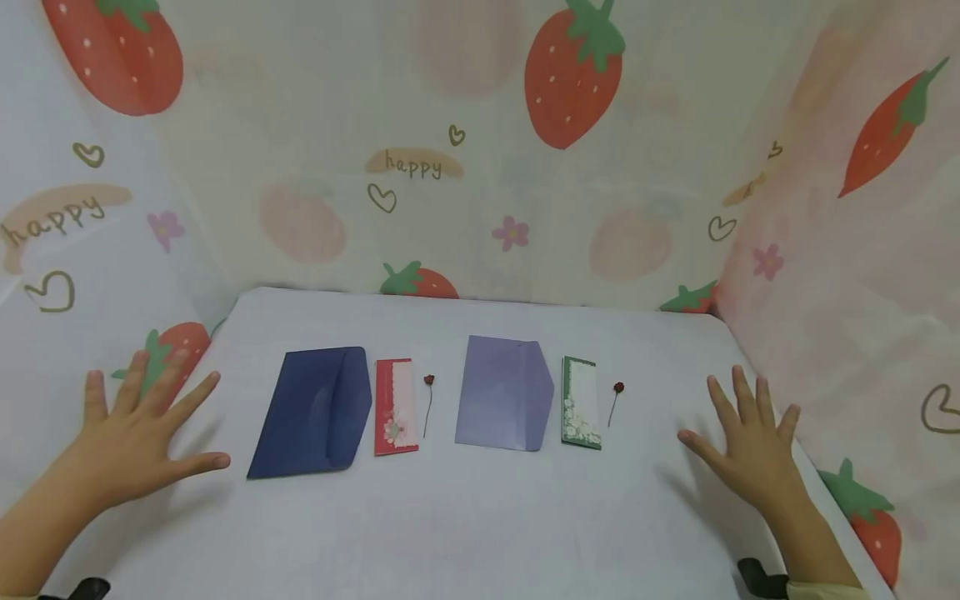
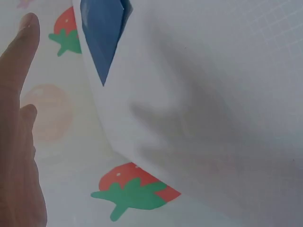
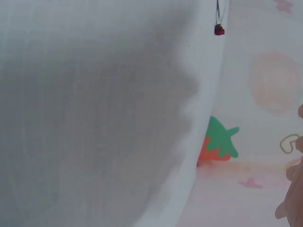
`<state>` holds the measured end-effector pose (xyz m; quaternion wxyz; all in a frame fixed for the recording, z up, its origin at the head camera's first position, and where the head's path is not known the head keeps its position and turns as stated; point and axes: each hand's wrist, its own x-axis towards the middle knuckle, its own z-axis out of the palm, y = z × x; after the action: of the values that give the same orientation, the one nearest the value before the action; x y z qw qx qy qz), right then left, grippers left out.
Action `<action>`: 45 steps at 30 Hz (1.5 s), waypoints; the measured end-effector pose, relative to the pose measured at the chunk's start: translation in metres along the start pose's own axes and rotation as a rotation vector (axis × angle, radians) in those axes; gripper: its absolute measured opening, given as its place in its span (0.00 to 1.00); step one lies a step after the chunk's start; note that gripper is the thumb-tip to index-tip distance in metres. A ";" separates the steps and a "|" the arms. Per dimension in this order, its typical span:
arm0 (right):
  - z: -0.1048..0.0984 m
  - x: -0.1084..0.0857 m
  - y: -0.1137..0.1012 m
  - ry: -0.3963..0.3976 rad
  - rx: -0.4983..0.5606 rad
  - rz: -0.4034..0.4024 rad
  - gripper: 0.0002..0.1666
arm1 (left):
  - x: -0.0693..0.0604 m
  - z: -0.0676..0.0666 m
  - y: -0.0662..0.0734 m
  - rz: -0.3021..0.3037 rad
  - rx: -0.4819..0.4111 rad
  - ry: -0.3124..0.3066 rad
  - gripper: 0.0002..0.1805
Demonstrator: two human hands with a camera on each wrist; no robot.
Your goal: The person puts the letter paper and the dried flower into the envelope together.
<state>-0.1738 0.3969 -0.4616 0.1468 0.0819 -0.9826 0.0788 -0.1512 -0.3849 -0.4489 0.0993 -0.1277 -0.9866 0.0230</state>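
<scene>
My left hand (image 1: 138, 442) is held with fingers spread above the table's left side, holding nothing. On the right, my right hand (image 1: 757, 454) is likewise spread and bare. Between them lie, from left to right, a dark blue envelope (image 1: 296, 417), a red and white floral card (image 1: 396, 408), a small dried rose (image 1: 429, 382), a lilac envelope (image 1: 491, 396), a green and white floral card (image 1: 581, 404) and a second dried rose (image 1: 618, 388). Both envelopes have their flaps toward the right. The blue envelope is nearest my left hand; the second rose is nearest my right.
The white table (image 1: 480, 525) has its far edge against a hanging cloth (image 1: 315, 125) printed with strawberries, hearts and the word happy. Similar cloth walls (image 1: 885, 333) rise at both sides. Shadows of the hands fall on the white surface.
</scene>
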 end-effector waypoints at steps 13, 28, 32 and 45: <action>0.002 0.006 -0.016 0.008 0.078 0.016 0.59 | 0.005 0.000 0.004 0.015 -0.069 0.020 0.64; 0.008 0.018 -0.047 0.078 0.148 -0.030 0.55 | 0.016 0.003 0.015 0.065 -0.123 0.035 0.63; 0.016 0.023 -0.058 0.087 0.166 -0.067 0.54 | 0.016 0.006 0.018 0.066 -0.132 0.032 0.64; 0.028 0.047 -0.108 0.103 0.214 -0.179 0.52 | 0.026 0.000 0.026 0.132 -0.186 0.085 0.63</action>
<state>-0.2064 0.2804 -0.4592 0.1937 0.1804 -0.9485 0.1738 -0.1690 -0.3529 -0.4455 0.1272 -0.2021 -0.9687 -0.0677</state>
